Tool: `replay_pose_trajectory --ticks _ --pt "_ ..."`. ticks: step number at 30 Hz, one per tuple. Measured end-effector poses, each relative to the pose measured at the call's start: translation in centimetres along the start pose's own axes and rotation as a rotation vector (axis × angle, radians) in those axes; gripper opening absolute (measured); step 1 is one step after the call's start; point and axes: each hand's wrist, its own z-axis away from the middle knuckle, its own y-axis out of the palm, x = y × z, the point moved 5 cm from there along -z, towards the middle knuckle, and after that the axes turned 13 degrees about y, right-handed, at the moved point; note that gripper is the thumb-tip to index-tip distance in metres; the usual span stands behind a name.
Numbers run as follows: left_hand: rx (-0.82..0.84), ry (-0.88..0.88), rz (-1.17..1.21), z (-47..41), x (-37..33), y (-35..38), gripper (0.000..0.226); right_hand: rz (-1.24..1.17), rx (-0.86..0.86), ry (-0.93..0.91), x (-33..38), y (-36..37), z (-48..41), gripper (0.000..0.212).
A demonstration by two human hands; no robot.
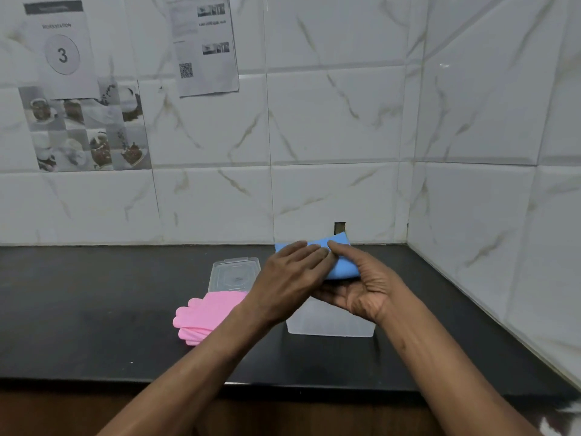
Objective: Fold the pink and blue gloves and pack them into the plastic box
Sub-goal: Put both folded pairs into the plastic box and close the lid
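Observation:
Folded blue gloves (342, 265) are held in the air above the clear plastic box (330, 324). My right hand (361, 287) cups them from below and the side, with its thumb on top. Over their left part lies my left hand (292, 272), fingers flat and pressing down. The pink gloves (207, 313) lie flat on the black counter (94, 309) to the left of the box, fingers pointing left, partly hidden by my left forearm. Much of the box is hidden behind my hands.
The box's clear lid (234, 273) lies on the counter behind the pink gloves. Tiled walls close in the back and the right side, meeting in a corner. Papers are stuck on the wall at upper left. The counter's front edge runs near the bottom.

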Motion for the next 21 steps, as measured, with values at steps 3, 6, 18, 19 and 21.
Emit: replay_pose_trajectory --ticks 3,6,18,19,21 --pt "-0.089 0.057 -0.061 1.2 -0.5 0.1 0.028 -0.099 0.023 -0.019 -0.3 -0.1 -0.1 0.044" --pt "-0.129 0.097 -0.105 1.8 -0.6 -0.6 0.027 -0.160 0.045 -0.074 -0.2 -0.5 -0.2 0.036" --pt "-0.147 -1.305 1.847 5.5 2.4 -0.5 0.072 0.035 0.016 -0.351 2.4 -1.8 0.2 0.024" --pt "-0.214 -1.325 1.927 4.9 2.7 -0.3 0.055 0.066 0.019 -0.362 2.6 -1.6 0.1 0.025" --pt "-0.298 -1.364 1.921 4.0 4.1 0.7 0.041 0.146 -0.002 -0.384 3.0 -1.4 -0.1 0.026"
